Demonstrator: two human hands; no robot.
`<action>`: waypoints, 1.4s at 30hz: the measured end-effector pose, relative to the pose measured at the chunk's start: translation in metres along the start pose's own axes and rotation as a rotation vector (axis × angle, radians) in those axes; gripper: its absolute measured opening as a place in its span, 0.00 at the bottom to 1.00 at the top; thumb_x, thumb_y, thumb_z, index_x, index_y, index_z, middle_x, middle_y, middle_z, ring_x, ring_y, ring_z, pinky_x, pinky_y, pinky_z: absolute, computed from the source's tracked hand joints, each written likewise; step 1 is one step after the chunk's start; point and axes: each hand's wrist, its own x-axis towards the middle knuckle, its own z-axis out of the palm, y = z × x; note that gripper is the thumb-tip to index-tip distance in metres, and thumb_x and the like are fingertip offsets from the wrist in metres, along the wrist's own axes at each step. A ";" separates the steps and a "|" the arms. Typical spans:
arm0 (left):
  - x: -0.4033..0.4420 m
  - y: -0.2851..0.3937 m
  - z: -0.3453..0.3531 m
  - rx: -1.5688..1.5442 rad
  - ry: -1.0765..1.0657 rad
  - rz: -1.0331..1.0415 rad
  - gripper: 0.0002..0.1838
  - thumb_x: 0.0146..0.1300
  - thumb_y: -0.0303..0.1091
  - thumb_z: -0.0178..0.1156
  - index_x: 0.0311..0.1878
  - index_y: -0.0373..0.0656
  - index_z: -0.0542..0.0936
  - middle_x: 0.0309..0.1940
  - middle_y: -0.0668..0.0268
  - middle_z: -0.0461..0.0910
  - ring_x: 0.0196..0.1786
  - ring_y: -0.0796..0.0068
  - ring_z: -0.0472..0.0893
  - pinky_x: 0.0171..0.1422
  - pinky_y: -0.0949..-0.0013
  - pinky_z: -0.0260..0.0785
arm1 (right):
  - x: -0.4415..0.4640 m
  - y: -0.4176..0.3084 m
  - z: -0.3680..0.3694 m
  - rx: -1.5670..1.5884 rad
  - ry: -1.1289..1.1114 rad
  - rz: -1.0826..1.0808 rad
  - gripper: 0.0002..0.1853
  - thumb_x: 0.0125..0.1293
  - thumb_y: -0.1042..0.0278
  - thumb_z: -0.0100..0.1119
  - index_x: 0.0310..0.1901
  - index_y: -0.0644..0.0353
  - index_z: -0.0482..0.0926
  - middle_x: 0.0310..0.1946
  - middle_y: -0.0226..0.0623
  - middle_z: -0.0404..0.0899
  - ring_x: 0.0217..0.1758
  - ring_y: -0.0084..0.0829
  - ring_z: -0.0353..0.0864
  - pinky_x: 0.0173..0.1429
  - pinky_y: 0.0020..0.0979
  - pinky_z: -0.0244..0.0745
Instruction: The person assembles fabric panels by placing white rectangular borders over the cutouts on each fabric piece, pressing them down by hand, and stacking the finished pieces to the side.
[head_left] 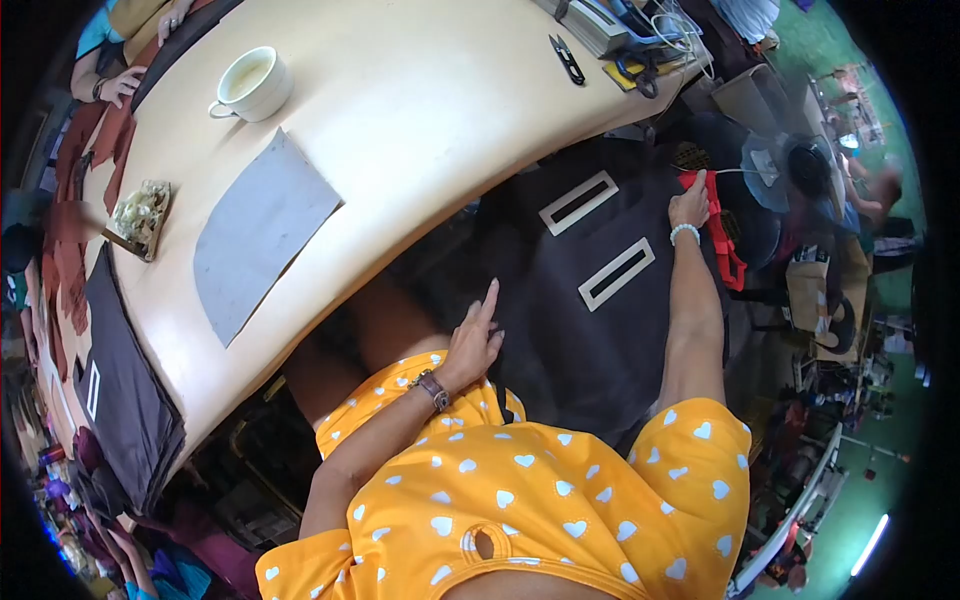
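Observation:
My left hand [475, 335], a watch on its wrist, rests by my lap with the index finger stretched out; nothing shows in it. It lies at the edge of a large dark cloth [540, 290]. Two cream rectangular frame-shaped pieces [616, 274] lie on that cloth, each with a dark slot inside. On the far right, my right hand [690, 207], wearing a beaded bracelet, is closed on a long red strip-like piece [722, 240]. The red piece hangs down beyond the cloth's edge, and I cannot make out its exact kind.
On the cream table [400, 110] stand a cup [256, 85] and a small tray of pale stuff [142, 215]. A grey flat piece [262, 235], thread snips [567, 60] and dark-handled scissors [637, 74] lie there too. Another person's hand [122, 87] touches brown cloth at upper left.

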 end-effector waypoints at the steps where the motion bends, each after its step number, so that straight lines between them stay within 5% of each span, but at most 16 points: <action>1: -0.001 -0.002 -0.002 0.039 0.041 0.040 0.43 0.57 0.27 0.60 0.72 0.51 0.47 0.52 0.45 0.69 0.49 0.55 0.78 0.53 0.62 0.70 | -0.005 -0.002 0.008 -0.012 0.064 -0.021 0.41 0.53 0.73 0.59 0.69 0.49 0.52 0.62 0.45 0.64 0.64 0.45 0.64 0.65 0.47 0.58; 5: -0.002 -0.009 -0.012 0.117 0.147 0.115 0.41 0.58 0.27 0.60 0.72 0.51 0.50 0.52 0.45 0.69 0.48 0.58 0.79 0.49 0.64 0.72 | -0.019 -0.009 0.009 0.088 0.329 -0.192 0.38 0.52 0.76 0.56 0.67 0.56 0.56 0.61 0.48 0.65 0.63 0.47 0.65 0.64 0.46 0.60; 6: -0.012 0.010 -0.033 0.062 0.044 -0.050 0.40 0.58 0.28 0.60 0.71 0.51 0.52 0.55 0.47 0.67 0.50 0.59 0.78 0.50 0.65 0.73 | -0.031 -0.019 0.006 0.163 0.312 -0.227 0.35 0.53 0.76 0.55 0.65 0.62 0.57 0.60 0.51 0.65 0.64 0.48 0.64 0.65 0.44 0.59; 11: -0.049 0.013 -0.076 -0.215 0.220 0.121 0.33 0.61 0.27 0.58 0.69 0.47 0.58 0.61 0.54 0.65 0.52 0.65 0.78 0.53 0.67 0.74 | -0.087 -0.109 -0.036 0.640 0.413 -0.564 0.35 0.57 0.79 0.54 0.67 0.69 0.53 0.63 0.55 0.61 0.67 0.47 0.60 0.71 0.40 0.51; 15: -0.095 0.025 -0.130 -0.185 0.574 0.216 0.24 0.61 0.25 0.57 0.61 0.41 0.68 0.51 0.57 0.75 0.48 0.69 0.80 0.50 0.70 0.73 | -0.161 -0.212 -0.084 0.785 0.415 -0.764 0.33 0.60 0.79 0.53 0.66 0.68 0.54 0.62 0.53 0.62 0.67 0.46 0.61 0.70 0.39 0.53; 17: -0.115 0.024 -0.158 -0.047 0.867 0.297 0.17 0.60 0.25 0.57 0.54 0.38 0.75 0.40 0.59 0.81 0.42 0.72 0.81 0.47 0.72 0.73 | -0.204 -0.260 -0.102 0.966 0.265 -0.818 0.33 0.60 0.79 0.53 0.66 0.68 0.54 0.63 0.53 0.62 0.67 0.45 0.61 0.70 0.38 0.53; 21: -0.172 0.022 -0.231 0.190 1.317 0.145 0.13 0.59 0.24 0.57 0.48 0.37 0.79 0.37 0.59 0.81 0.38 0.73 0.80 0.43 0.71 0.71 | -0.282 -0.324 -0.107 1.159 -0.058 -0.880 0.33 0.60 0.79 0.53 0.66 0.69 0.53 0.64 0.53 0.60 0.69 0.43 0.58 0.71 0.37 0.51; 23: -0.200 0.009 -0.266 0.387 1.501 0.102 0.13 0.55 0.22 0.57 0.45 0.37 0.79 0.39 0.55 0.80 0.38 0.61 0.81 0.45 0.66 0.72 | -0.313 -0.336 -0.100 1.156 -0.125 -0.914 0.33 0.60 0.79 0.53 0.66 0.69 0.54 0.65 0.52 0.59 0.69 0.43 0.58 0.71 0.38 0.51; 26: -0.243 -0.018 -0.311 0.532 1.669 -0.054 0.09 0.56 0.24 0.57 0.41 0.37 0.80 0.38 0.56 0.81 0.41 0.58 0.81 0.48 0.64 0.72 | -0.326 -0.341 -0.101 1.090 -0.067 -0.964 0.32 0.59 0.78 0.54 0.65 0.69 0.55 0.65 0.51 0.59 0.68 0.45 0.58 0.71 0.38 0.51; 29: -0.273 -0.046 -0.340 0.578 1.614 -0.189 0.09 0.58 0.27 0.57 0.42 0.37 0.80 0.34 0.58 0.81 0.36 0.68 0.82 0.41 0.70 0.72 | -0.323 -0.337 -0.096 1.025 -0.031 -0.956 0.30 0.59 0.78 0.54 0.63 0.69 0.58 0.63 0.50 0.61 0.67 0.45 0.59 0.70 0.39 0.54; 42: -0.297 -0.052 -0.346 0.610 1.180 -0.369 0.14 0.51 0.38 0.65 0.37 0.37 0.82 0.35 0.57 0.82 0.38 0.61 0.82 0.43 0.66 0.73 | -0.326 -0.340 -0.094 0.889 0.019 -0.968 0.27 0.58 0.78 0.54 0.61 0.71 0.62 0.60 0.52 0.65 0.65 0.46 0.62 0.69 0.39 0.56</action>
